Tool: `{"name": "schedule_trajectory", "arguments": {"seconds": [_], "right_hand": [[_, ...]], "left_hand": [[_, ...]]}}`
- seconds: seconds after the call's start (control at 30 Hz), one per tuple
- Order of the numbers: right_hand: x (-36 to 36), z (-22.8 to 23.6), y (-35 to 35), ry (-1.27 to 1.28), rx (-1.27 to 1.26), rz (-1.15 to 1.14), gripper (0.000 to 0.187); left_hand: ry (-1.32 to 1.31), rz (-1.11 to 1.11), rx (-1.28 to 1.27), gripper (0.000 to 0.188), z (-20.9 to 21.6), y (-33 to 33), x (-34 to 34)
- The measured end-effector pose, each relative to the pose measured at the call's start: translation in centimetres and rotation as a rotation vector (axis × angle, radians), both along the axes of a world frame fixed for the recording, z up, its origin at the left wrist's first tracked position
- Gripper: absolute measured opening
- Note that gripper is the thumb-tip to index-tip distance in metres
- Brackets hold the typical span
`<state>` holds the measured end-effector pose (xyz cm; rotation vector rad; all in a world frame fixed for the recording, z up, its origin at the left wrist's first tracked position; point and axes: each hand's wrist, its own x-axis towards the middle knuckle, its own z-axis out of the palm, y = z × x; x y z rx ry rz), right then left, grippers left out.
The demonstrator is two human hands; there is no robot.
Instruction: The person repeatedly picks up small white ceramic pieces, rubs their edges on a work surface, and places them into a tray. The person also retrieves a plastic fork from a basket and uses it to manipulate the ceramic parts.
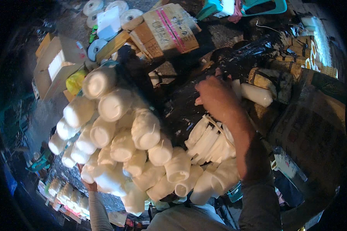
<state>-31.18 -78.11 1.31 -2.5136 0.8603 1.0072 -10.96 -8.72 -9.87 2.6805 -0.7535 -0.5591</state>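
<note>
Grip cannot be told at either hand: the left hand (90,186) touches the white jars (145,129) heaped before the person, while the right hand (216,94) is beside a white tube (257,95). Seemingly hollow, the jars are probably light and slippery, best held around their sides.

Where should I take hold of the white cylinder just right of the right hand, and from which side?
Probably around its middle, from above: the white cylinder lies on its side with its rounded upper surface exposed, while the yellowish-brown bundle crowds it on the far right.
</note>
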Motion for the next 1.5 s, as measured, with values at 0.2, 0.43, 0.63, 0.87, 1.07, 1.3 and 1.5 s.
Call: {"name": "schedule_trajectory", "arguments": {"seconds": [0.2, 0.43, 0.63, 0.87, 1.07, 1.3, 1.5], "right_hand": [[-0.8, -1.3, -0.8, -0.117, 0.066, -0.079, 0.046], [-0.3, -2.6, -2.9, -0.165, -0.018, 0.206, 0.053], [-2.5, 5.2, 5.5, -0.56, -0.343, 0.196, 0.062], [-20.2, 14.2, 33.3, -1.235, 0.028, -0.3, 0.058], [-34.1, 2.3, 62.9, -1.064, 1.049, -1.122, 0.017], [-41.5, -14.2, 78.8, -0.809, 0.733, -1.335, 0.037], [-47.3, -27.1, 77.3, -0.798, 0.533, -1.461, 0.042]], "left_hand": [[-0.107, -0.112, 0.021, 0.073, -0.4, -1.9, 0.2], [-0.28, -0.201, 0.047, 0.054, -2.3, -3.8, 1.5], [-0.205, -0.042, -0.089, 0.06, 1.9, -5.9, 0.2], [-0.125, 0.213, -0.674, 0.051, 11.8, 4.2, -20.4], [0.513, -0.541, -0.457, 0.042, 13.1, 15.6, -42.6], [0.791, -0.583, -0.202, 0.057, -1.2, 19.5, -48.9], [0.61, -0.743, 0.081, 0.067, -11.1, 16.3, -49.9]]}}
